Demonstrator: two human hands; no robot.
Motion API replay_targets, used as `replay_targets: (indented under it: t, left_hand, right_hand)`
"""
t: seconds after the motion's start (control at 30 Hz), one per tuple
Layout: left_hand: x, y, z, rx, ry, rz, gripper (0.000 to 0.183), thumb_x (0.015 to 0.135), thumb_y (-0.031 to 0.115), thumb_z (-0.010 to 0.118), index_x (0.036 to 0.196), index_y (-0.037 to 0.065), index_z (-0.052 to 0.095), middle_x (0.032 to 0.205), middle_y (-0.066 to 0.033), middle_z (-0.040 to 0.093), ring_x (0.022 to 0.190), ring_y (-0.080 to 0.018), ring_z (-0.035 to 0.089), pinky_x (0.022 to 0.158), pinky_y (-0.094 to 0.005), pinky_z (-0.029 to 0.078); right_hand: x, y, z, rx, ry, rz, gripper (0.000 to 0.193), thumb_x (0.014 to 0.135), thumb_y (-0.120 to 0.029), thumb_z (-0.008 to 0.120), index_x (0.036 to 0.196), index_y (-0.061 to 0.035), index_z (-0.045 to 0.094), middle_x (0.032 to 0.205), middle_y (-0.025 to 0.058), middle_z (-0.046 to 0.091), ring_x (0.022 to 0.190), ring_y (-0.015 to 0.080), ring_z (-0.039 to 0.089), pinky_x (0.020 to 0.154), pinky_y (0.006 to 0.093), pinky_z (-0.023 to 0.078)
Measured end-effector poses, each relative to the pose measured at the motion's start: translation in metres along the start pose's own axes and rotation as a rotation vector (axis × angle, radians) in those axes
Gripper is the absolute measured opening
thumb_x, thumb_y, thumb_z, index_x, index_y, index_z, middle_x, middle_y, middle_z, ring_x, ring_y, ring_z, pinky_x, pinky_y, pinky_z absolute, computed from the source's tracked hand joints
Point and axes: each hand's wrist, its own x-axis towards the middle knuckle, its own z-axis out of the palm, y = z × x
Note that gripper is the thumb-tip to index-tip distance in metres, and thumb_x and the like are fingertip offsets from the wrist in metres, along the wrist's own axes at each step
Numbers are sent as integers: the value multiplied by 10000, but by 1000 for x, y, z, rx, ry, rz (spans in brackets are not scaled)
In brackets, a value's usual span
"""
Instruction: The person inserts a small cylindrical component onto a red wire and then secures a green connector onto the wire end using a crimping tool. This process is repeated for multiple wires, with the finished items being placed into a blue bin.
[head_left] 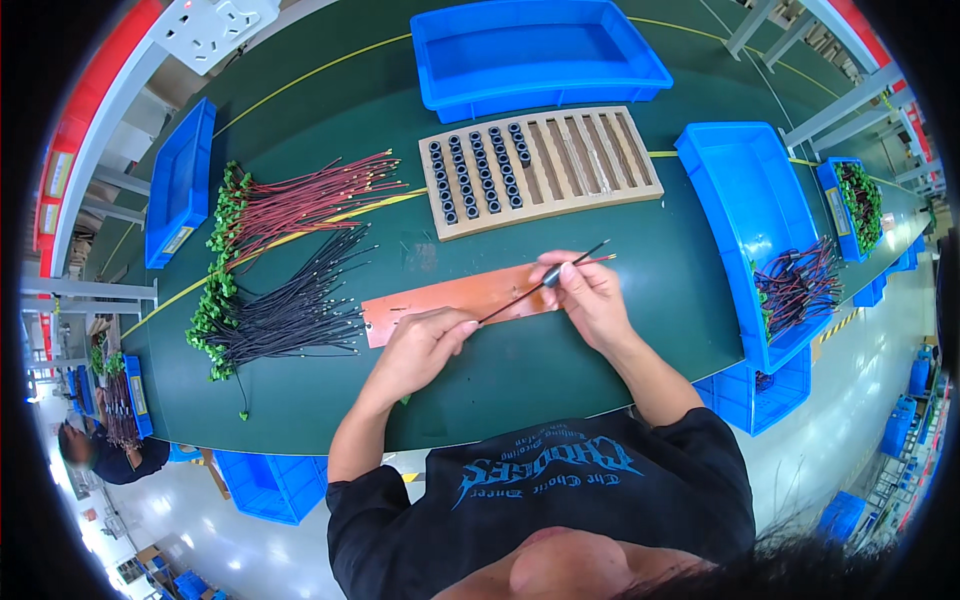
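Note:
A pair of thin wires, one black and one red, runs between my hands above an orange board. My left hand pinches the wires at their lower left. My right hand has its fingers closed round a small black cylinder through which the wires appear to pass. The bare wire tips stick out up and right past the right fingers. Behind the board lies a wooden rack; its left slots hold rows of black cylinders, and its right slots show bare wood.
Red wires and black wires with green connectors lie at left. Blue trays stand at the back, left and right; the right one holds finished-looking wire bundles. Another person is at far left.

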Motion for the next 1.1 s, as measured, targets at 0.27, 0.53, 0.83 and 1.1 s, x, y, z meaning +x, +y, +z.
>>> replay_targets:
  t: [0.27, 0.53, 0.83, 1.1]
  left_hand:
    - [-21, -7, -6, -117, -38, 53, 217, 960, 200, 725, 1046, 1, 739, 832, -129, 718, 732, -272, 693, 685, -365, 528]
    - [-33, -10, -33, 25, 13, 218, 190, 914, 151, 757, 1023, -4, 762, 883, -133, 733, 816, -266, 706, 780, -388, 550]
    - [-54, -94, -69, -384, 188, 55, 207, 956, -23, 695, 1159, -17, 735, 1172, -99, 675, 963, -162, 710, 887, -276, 591]
    - [-43, -95, -52, -559, 302, 71, 187, 944, -53, 700, 1125, -29, 744, 1127, -104, 693, 959, -153, 711, 820, -271, 598]
  right_hand:
    - [-6, 11, 12, -206, -262, 49, 298, 1097, -137, 521, 1314, 3, 670, 1242, 139, 705, 1024, 174, 683, 849, 299, 552]
    - [12, 9, 59, -451, -425, 108, 282, 1083, -130, 543, 1276, 8, 697, 1228, 119, 723, 973, 183, 712, 883, 331, 574]
    - [19, 47, 56, -96, -195, 181, 337, 1113, -184, 498, 1364, 17, 601, 1336, 182, 654, 1254, 247, 634, 1038, 375, 568]
    - [14, 48, 57, -146, -133, 177, 339, 1113, -188, 502, 1370, 2, 611, 1341, 166, 658, 1216, 233, 653, 999, 353, 586]
